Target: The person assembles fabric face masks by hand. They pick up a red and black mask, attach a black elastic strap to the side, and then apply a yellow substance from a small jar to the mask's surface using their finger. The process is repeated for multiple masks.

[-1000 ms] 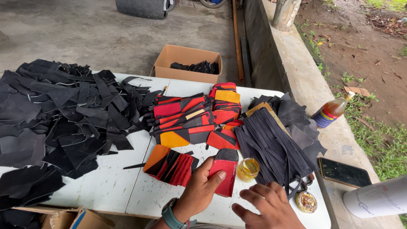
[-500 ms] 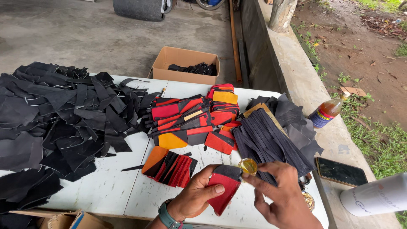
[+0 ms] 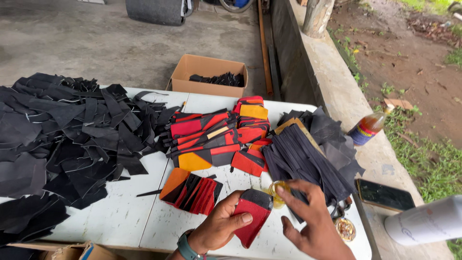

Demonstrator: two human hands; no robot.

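Observation:
My left hand, with a teal watch at the wrist, holds a shaped red and black leather piece just above the white table near its front edge. My right hand reaches in from the right with its fingers spread. Its fingertips rest on a small glass jar of yellowish liquid that stands on the table; the thumb is apart from the jar. A fan of orange, red and black pieces lies just left of my left hand.
A large pile of black leather scraps covers the table's left. Red, orange and black pieces lie mid-table beside dark strips. Behind stands a cardboard box. At right: a bottle, a phone, a round tin, a white cylinder.
My right hand has risen from the table's front edge to the jar. My left hand has lifted the red and black piece and turned it towards me.

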